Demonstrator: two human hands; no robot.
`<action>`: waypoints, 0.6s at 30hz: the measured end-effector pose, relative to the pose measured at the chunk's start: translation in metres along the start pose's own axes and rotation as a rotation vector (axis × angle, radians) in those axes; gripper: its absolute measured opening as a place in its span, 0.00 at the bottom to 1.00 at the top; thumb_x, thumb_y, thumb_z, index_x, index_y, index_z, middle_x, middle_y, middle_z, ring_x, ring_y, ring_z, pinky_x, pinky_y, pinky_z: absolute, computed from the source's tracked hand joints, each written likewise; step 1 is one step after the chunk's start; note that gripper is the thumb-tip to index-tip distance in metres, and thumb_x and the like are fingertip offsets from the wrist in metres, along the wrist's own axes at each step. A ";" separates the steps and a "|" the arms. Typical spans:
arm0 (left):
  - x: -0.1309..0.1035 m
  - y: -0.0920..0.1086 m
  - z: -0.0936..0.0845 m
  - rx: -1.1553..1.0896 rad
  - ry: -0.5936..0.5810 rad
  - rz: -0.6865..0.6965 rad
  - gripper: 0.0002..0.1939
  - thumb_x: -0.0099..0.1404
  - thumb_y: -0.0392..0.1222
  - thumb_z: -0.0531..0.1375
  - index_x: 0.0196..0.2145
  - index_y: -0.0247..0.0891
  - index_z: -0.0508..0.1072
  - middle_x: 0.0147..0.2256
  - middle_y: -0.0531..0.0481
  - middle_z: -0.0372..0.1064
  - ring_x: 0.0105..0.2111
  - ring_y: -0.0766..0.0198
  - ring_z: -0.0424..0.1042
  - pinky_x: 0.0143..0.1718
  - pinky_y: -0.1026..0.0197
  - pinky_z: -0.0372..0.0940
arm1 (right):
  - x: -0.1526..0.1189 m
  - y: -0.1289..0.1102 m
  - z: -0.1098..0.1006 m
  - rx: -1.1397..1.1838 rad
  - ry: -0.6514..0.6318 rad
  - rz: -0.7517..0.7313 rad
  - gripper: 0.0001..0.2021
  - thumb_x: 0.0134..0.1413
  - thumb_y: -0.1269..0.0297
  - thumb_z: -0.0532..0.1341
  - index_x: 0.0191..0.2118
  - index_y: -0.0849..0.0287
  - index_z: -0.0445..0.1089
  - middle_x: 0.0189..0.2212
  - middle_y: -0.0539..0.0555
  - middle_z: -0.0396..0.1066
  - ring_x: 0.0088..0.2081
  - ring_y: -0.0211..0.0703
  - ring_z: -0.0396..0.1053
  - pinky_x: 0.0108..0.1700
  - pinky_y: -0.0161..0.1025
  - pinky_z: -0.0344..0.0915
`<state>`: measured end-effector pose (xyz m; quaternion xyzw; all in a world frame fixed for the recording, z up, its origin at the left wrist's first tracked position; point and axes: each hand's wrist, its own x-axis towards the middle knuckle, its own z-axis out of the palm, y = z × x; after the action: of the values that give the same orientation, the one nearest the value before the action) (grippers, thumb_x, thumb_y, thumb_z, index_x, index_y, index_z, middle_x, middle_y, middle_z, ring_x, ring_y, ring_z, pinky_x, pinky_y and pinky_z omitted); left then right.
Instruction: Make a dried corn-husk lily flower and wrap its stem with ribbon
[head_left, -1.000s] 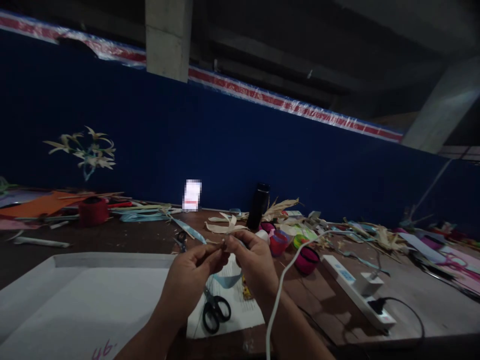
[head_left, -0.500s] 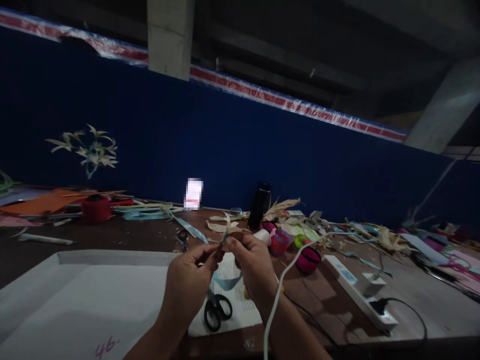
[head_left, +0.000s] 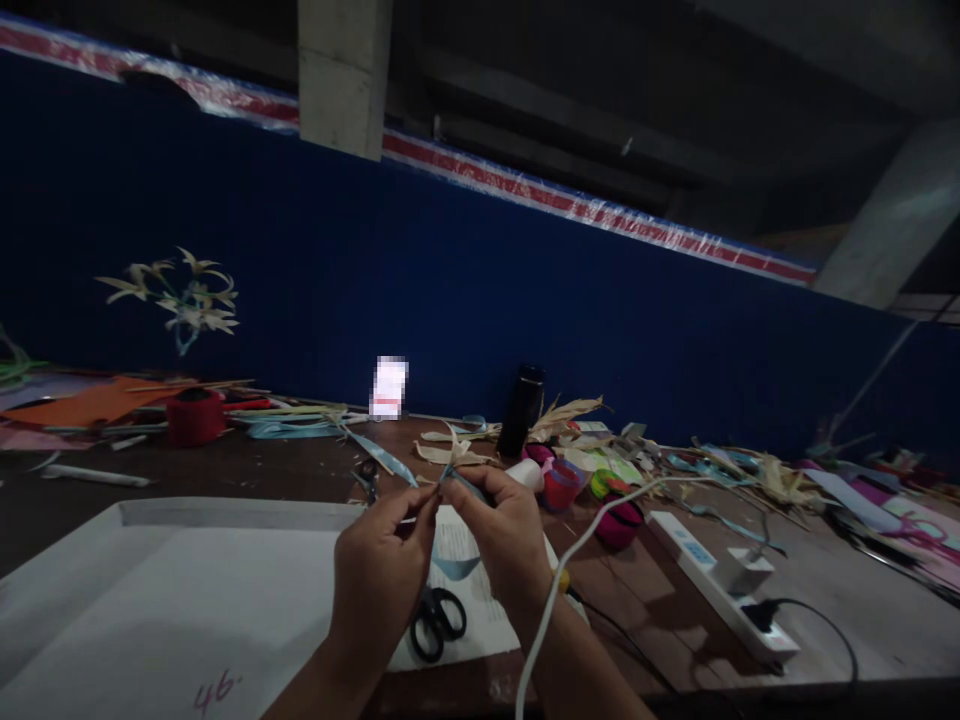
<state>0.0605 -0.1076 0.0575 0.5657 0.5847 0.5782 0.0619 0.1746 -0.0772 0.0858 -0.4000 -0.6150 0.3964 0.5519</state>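
Note:
My left hand (head_left: 384,560) and my right hand (head_left: 501,525) meet fingertip to fingertip above the table. Both pinch the base of a small pale flower (head_left: 454,446) whose petals point up. A light blue strip (head_left: 456,568) hangs in a loop below the fingers, over a printed paper sheet (head_left: 480,625). Black-handled scissors (head_left: 438,624) lie on that sheet, their blades partly hidden by my left hand. The exact grip point is small and dark.
A white tray (head_left: 225,515) sits at the left, a power strip (head_left: 716,585) at the right. A white cable (head_left: 570,560) crosses before my right forearm. Behind stand a lit phone (head_left: 388,388), a black bottle (head_left: 521,410) and a flower spray (head_left: 187,300). Tape rolls (head_left: 619,520) lie right.
The fingers of my right hand have shifted slightly on the stem, and the blue strip's loop looks narrower. The white cable has moved a little left near the bottom.

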 end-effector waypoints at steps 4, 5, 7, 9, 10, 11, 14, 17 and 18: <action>-0.002 -0.001 0.003 0.056 0.050 0.064 0.10 0.59 0.45 0.57 0.34 0.40 0.76 0.30 0.50 0.76 0.27 0.62 0.73 0.30 0.64 0.65 | -0.003 -0.001 0.002 -0.054 0.037 -0.040 0.09 0.46 0.60 0.63 0.31 0.61 0.73 0.29 0.53 0.74 0.33 0.43 0.69 0.38 0.38 0.64; -0.002 -0.001 0.004 0.065 0.058 0.075 0.10 0.59 0.45 0.57 0.34 0.40 0.76 0.30 0.50 0.76 0.27 0.62 0.73 0.29 0.64 0.65 | -0.003 -0.001 0.003 -0.065 0.049 -0.042 0.10 0.46 0.59 0.63 0.30 0.61 0.73 0.28 0.53 0.74 0.33 0.43 0.69 0.37 0.38 0.64; -0.002 0.000 0.005 0.073 0.071 0.089 0.10 0.59 0.44 0.57 0.34 0.40 0.76 0.29 0.50 0.76 0.26 0.62 0.73 0.29 0.64 0.65 | -0.004 0.001 0.004 -0.089 0.072 -0.049 0.10 0.47 0.59 0.63 0.30 0.62 0.72 0.28 0.53 0.74 0.32 0.43 0.69 0.37 0.38 0.64; -0.003 0.000 0.005 0.079 0.093 0.095 0.10 0.59 0.44 0.57 0.33 0.40 0.76 0.29 0.50 0.76 0.26 0.63 0.73 0.28 0.65 0.64 | -0.006 0.002 0.005 -0.115 0.098 -0.070 0.09 0.47 0.59 0.63 0.30 0.61 0.72 0.28 0.53 0.73 0.33 0.43 0.69 0.38 0.38 0.64; -0.003 0.000 0.005 0.086 0.106 0.103 0.10 0.59 0.44 0.57 0.33 0.40 0.76 0.29 0.50 0.76 0.26 0.63 0.73 0.28 0.65 0.64 | -0.006 0.002 0.006 -0.126 0.113 -0.082 0.09 0.47 0.59 0.63 0.30 0.61 0.72 0.28 0.53 0.73 0.33 0.43 0.69 0.38 0.38 0.64; -0.003 0.000 0.005 0.095 0.121 0.115 0.10 0.59 0.44 0.57 0.33 0.40 0.76 0.29 0.50 0.76 0.26 0.63 0.73 0.28 0.65 0.64 | -0.007 0.002 0.006 -0.139 0.126 -0.095 0.09 0.47 0.59 0.63 0.30 0.60 0.72 0.29 0.53 0.73 0.33 0.43 0.69 0.38 0.38 0.64; -0.004 -0.001 0.005 0.130 0.151 0.160 0.10 0.59 0.44 0.57 0.33 0.39 0.76 0.29 0.49 0.76 0.26 0.62 0.73 0.29 0.65 0.64 | -0.010 0.002 0.008 -0.196 0.155 -0.139 0.08 0.48 0.60 0.62 0.30 0.59 0.71 0.29 0.52 0.73 0.33 0.42 0.69 0.38 0.37 0.63; -0.005 -0.001 0.005 0.140 0.149 0.169 0.10 0.60 0.43 0.56 0.32 0.39 0.76 0.28 0.50 0.75 0.25 0.63 0.72 0.28 0.65 0.64 | -0.013 0.003 0.009 -0.243 0.177 -0.163 0.07 0.47 0.60 0.63 0.30 0.58 0.71 0.28 0.51 0.72 0.32 0.41 0.68 0.37 0.36 0.63; -0.005 0.000 0.005 0.137 0.144 0.165 0.09 0.60 0.43 0.56 0.32 0.39 0.76 0.28 0.50 0.75 0.24 0.64 0.72 0.28 0.65 0.64 | -0.013 0.003 0.009 -0.251 0.185 -0.169 0.07 0.47 0.60 0.63 0.29 0.58 0.71 0.27 0.50 0.72 0.31 0.41 0.68 0.36 0.36 0.62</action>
<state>0.0657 -0.1081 0.0529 0.5717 0.5774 0.5791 -0.0669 0.1669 -0.0885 0.0775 -0.4475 -0.6378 0.2300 0.5832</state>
